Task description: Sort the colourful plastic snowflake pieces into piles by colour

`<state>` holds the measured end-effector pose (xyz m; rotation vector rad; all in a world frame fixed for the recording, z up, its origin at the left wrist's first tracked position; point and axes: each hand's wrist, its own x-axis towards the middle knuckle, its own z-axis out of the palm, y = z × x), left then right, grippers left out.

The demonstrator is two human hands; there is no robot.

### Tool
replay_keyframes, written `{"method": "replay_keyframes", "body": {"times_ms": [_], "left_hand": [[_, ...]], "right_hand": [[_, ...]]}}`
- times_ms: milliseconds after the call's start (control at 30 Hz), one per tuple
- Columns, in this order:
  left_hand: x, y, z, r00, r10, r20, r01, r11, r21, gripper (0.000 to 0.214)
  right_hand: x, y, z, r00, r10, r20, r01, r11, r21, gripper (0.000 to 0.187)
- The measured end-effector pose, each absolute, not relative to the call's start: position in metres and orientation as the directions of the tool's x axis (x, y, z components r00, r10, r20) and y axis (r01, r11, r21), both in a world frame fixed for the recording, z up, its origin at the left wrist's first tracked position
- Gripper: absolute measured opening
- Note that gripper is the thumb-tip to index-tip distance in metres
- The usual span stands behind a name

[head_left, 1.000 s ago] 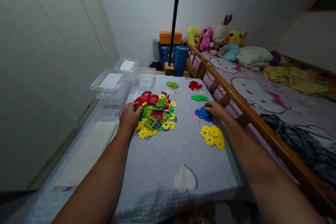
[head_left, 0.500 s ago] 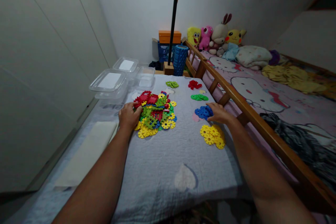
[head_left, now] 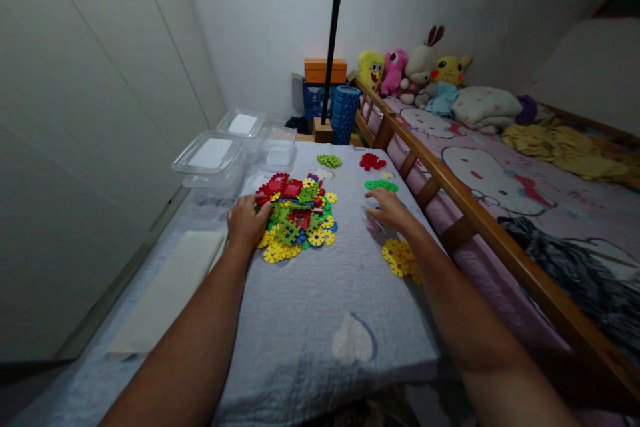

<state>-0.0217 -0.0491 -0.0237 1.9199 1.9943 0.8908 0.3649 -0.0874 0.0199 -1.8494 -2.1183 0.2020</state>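
Note:
A mixed heap of red, green, yellow and blue plastic gear pieces [head_left: 300, 217] lies on a grey quilted mat [head_left: 320, 307]. My left hand [head_left: 246, 221] rests on the heap's left edge, fingers curled on pieces there. My right hand [head_left: 387, 208] hovers flat and open over the spot of the blue pile, which it hides. Around it lie sorted piles: yellow [head_left: 399, 258] near my forearm, green [head_left: 380, 185] just beyond, red [head_left: 371, 161] farther back and light green [head_left: 329, 161].
Clear plastic containers [head_left: 213, 159] with lids stand at the mat's far left. A wooden bed rail [head_left: 450, 197] borders the right, with soft toys [head_left: 415, 70] behind. A black pole [head_left: 331, 40], a blue roller and boxes stand at the back.
My right hand slid left from the blue pile's right side and now covers it. The left hand stayed on the heap.

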Motion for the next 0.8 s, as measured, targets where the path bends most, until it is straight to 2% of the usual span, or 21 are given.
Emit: {"method": "replay_keyframes", "body": {"times_ms": [167, 300, 500, 633, 800], "left_hand": [[-0.021, -0.050, -0.023, -0.113, 0.964, 0.242, 0.816, -0.050, 0.576, 0.040], [-0.021, -0.050, -0.023, -0.120, 0.963, 0.240, 0.807, -0.046, 0.588, 0.040], [-0.021, -0.050, -0.022, -0.126, 0.963, 0.237, 0.807, -0.039, 0.590, 0.037], [-0.022, -0.049, -0.023, -0.117, 0.964, 0.237, 0.809, -0.046, 0.586, 0.039], [-0.022, -0.049, -0.023, -0.113, 0.965, 0.239, 0.815, -0.047, 0.577, 0.040]], "right_hand": [[0.307, -0.048, 0.013, -0.191, 0.971, 0.143, 0.883, 0.233, -0.407, 0.030], [0.281, -0.027, -0.002, -0.122, 0.980, 0.159, 0.910, 0.175, -0.376, 0.033], [0.269, -0.024, -0.015, -0.046, 0.989, 0.141, 0.942, 0.090, -0.324, 0.018], [0.279, -0.031, -0.008, 0.055, 0.984, 0.170, 0.882, 0.032, -0.469, 0.010], [0.321, -0.058, 0.011, 0.165, 0.965, 0.201, 0.677, 0.037, -0.735, 0.004]]}}
